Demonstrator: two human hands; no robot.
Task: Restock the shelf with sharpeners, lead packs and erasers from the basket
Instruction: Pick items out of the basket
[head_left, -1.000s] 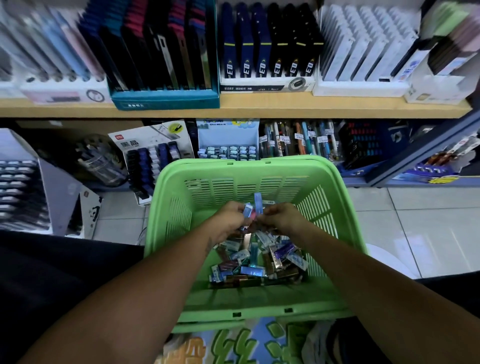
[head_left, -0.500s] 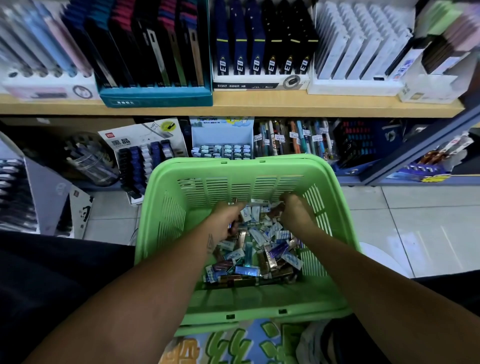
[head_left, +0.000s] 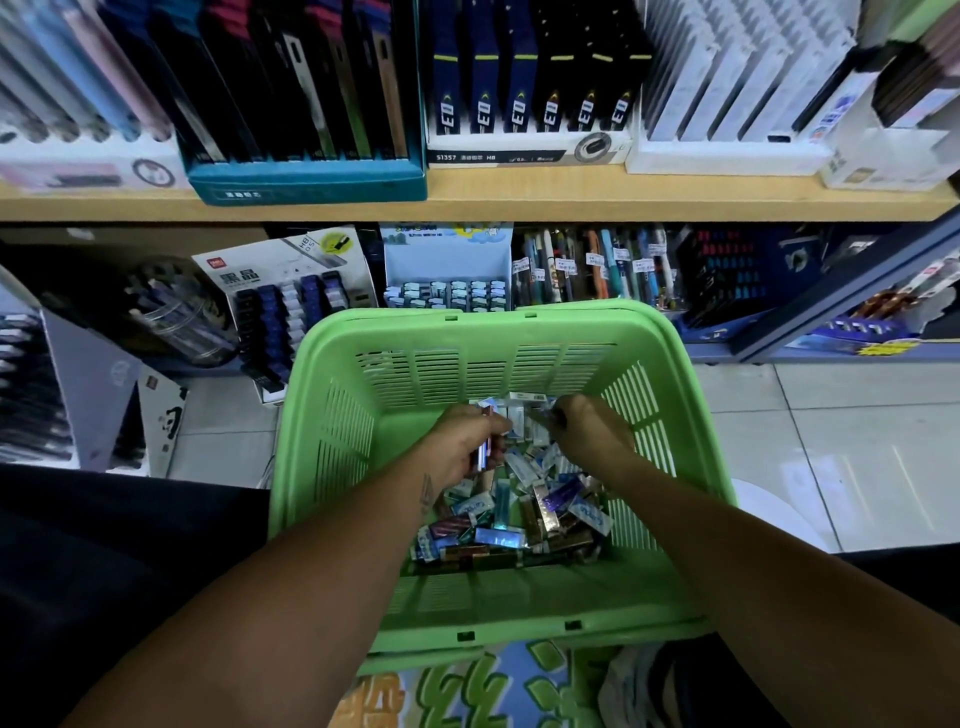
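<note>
Inside the green basket (head_left: 332, 441), the left hand (head_left: 457, 447) gripped a slim pack (head_left: 485, 452) standing near-upright; the right hand (head_left: 587, 431) curled into the loose packs (head_left: 519, 514), its grasp hidden.

The white display box (head_left: 524, 148) at upper centre reads "S1357" and "HB"; its dark packs (head_left: 535, 67) show "E0".

There is one view only, from the person's head. It looks forward and steeply down into the green basket (head_left: 332, 447), very near, with both forearms entering from below and the shelf (head_left: 519, 200) across the top.
</note>
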